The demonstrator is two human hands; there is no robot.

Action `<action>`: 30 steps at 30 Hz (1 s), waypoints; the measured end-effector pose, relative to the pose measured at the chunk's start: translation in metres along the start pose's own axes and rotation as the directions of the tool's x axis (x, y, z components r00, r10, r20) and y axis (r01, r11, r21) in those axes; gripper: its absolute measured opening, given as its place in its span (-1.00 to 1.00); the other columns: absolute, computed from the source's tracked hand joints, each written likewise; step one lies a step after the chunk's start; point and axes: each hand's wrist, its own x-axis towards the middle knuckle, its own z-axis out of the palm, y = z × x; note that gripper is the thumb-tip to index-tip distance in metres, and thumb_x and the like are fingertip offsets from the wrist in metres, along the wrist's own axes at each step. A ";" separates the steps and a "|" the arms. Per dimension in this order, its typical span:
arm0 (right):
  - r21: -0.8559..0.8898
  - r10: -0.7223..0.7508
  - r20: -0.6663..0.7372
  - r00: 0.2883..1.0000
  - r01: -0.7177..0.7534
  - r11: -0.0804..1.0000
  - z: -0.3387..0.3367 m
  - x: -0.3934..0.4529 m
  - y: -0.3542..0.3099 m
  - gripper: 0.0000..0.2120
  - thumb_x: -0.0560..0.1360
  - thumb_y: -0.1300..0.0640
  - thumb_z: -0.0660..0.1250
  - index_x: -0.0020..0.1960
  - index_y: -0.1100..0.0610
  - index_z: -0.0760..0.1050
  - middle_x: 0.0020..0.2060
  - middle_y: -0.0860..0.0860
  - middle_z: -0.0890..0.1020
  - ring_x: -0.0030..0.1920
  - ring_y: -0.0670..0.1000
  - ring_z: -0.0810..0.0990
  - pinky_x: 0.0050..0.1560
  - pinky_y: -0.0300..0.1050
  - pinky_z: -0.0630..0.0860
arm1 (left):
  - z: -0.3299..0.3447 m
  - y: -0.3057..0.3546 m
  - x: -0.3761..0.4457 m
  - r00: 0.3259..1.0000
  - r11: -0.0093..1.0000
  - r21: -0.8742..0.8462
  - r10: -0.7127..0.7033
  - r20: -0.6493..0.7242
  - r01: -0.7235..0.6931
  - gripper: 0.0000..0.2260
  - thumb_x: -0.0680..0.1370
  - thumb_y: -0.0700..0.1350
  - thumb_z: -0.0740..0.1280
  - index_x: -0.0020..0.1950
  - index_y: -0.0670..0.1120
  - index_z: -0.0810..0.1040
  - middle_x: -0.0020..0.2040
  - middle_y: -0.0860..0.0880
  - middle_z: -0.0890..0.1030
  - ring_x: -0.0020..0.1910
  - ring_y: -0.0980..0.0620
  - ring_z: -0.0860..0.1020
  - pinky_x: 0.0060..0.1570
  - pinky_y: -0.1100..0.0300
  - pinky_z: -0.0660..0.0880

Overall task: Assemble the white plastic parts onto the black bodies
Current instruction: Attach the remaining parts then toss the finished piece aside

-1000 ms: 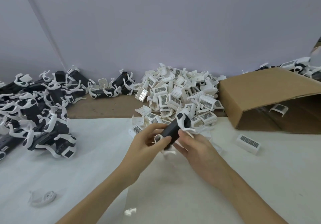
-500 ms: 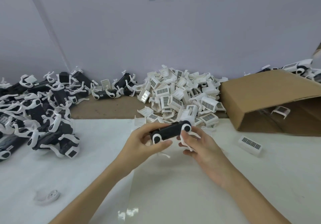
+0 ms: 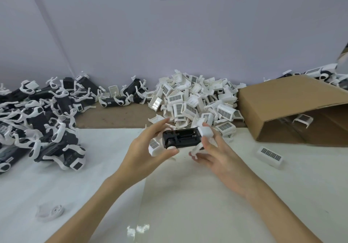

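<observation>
Fingers (image 3: 160, 127) of our left hand (image 3: 145, 154) curled around the left end of the black body (image 3: 180, 138), thumb under its near edge, with a white vented part (image 3: 155, 146) pinched against the palm just below that end. Fingers of our right hand (image 3: 218, 154) closed on the body's right end, where a white cap (image 3: 206, 131) sat against the fingertips; a thin white arm piece (image 3: 196, 149) hung below, between the two hands.

From the head view, our only one, the body was held above the counter (image 3: 188, 195), just nearer us than the heap of white parts (image 3: 195, 101). Its long axis ran left to right, nearly level, and its open compartment faced up toward us. Which end was the front we could not tell.

We judged the body light and stiff, a hard moulded shell, and somewhat slick by its gloss. Gripping it by its two short ends, as we did, left the top face free for fitting. The white pieces looked thin, and their arms could likely snap if bent, so we thought it wiser to press on their solid faces.

Beyond our left fingers lay the finished units (image 3: 47, 122); beyond the right, a cardboard box (image 3: 282, 108) on its side.
</observation>
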 end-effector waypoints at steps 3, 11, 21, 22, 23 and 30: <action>0.070 0.150 -0.058 0.987 -0.146 0.987 0.000 -0.001 -0.005 -0.33 0.52 -0.32 0.30 0.43 0.14 0.55 0.17 0.34 0.64 0.20 0.30 0.68 0.33 0.10 0.58 | 0.003 -0.005 0.000 0.953 0.925 0.229 0.300 0.045 -0.302 -0.26 0.52 0.16 0.54 0.61 -0.05 0.38 0.43 0.14 0.55 0.44 0.16 0.45 0.44 0.30 0.36; 0.029 0.235 -0.193 0.953 -0.234 0.972 -0.002 0.004 -0.001 -0.61 0.68 -0.08 0.24 0.17 0.27 0.52 -0.34 0.20 0.57 -0.46 0.10 0.52 -0.50 -0.16 0.39 | 0.012 -0.016 0.001 0.833 0.724 0.418 0.513 0.206 -0.549 -0.35 0.64 0.07 0.47 0.65 -0.06 0.31 0.57 0.07 0.43 0.62 0.05 0.32 0.56 0.06 0.35; -0.074 -0.046 -0.209 0.977 0.031 0.997 0.003 0.007 0.008 -0.88 0.71 0.14 0.17 0.06 0.18 0.41 -0.30 0.23 0.55 -0.39 0.16 0.56 -0.42 -0.09 0.43 | 0.021 -0.002 -0.003 0.946 0.926 -0.195 -0.320 0.044 0.322 -0.27 0.39 0.51 0.36 0.48 0.25 0.36 0.11 0.12 0.64 -0.01 0.14 0.66 0.01 0.33 0.47; -0.087 -0.078 -0.166 0.983 0.064 0.994 0.004 0.006 0.009 -0.90 0.71 0.14 0.19 0.13 0.17 0.41 -0.27 0.25 0.55 -0.36 0.18 0.59 -0.41 -0.09 0.46 | 0.023 0.000 -0.002 0.924 0.880 -0.283 -0.375 0.081 0.382 -0.33 0.39 0.52 0.32 0.43 0.29 0.39 0.00 0.10 0.69 -0.05 0.09 0.70 0.02 0.23 0.47; -0.100 -0.106 -0.125 0.987 0.093 0.991 0.004 0.005 0.011 -0.87 0.69 0.11 0.23 0.18 0.15 0.42 -0.24 0.26 0.57 -0.31 0.19 0.62 -0.37 -0.08 0.50 | 0.024 0.002 -0.002 0.914 0.849 -0.341 -0.393 0.102 0.404 -0.39 0.41 0.51 0.33 0.40 0.33 0.42 -0.05 0.06 0.72 -0.03 0.04 0.73 0.05 0.15 0.47; -0.281 -0.217 0.062 0.974 0.225 0.933 -0.007 0.000 0.006 -0.49 0.61 0.00 0.42 0.49 0.06 0.38 0.26 0.02 0.64 0.25 0.10 0.65 0.16 0.11 0.66 | 0.007 0.006 -0.004 0.970 0.895 -0.376 -0.205 0.130 0.239 -0.33 0.50 -0.11 0.56 0.57 0.00 0.38 0.27 0.03 0.69 0.23 -0.02 0.66 0.24 -0.01 0.57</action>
